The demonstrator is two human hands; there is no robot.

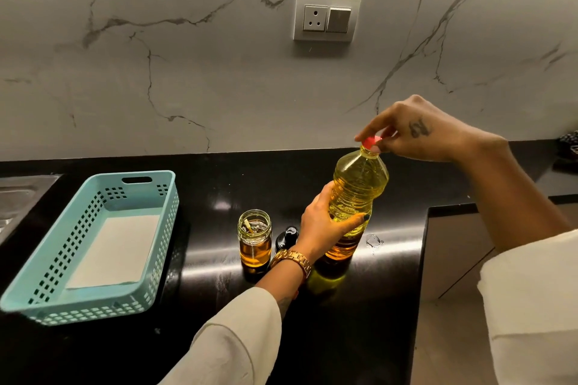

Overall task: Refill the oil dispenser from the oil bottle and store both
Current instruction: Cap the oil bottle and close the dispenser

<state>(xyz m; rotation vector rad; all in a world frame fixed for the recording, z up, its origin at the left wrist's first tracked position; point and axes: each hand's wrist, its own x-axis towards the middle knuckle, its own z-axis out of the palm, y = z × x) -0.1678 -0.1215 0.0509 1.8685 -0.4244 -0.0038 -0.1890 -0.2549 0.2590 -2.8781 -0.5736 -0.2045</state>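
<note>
Looked like the capping or uncapping step, couldn't tell which. Oil bottle upright on the black counter, gripped round the middle by left hand. Right hand pinching the red cap. Oil dispenser just left, lid off, partly full. Next up, probably: twisting, bottle held steady.

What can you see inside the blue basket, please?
A white sheet lies flat on the floor of the blue basket; nothing else shows. The near wall hides a strip of the floor.
</note>
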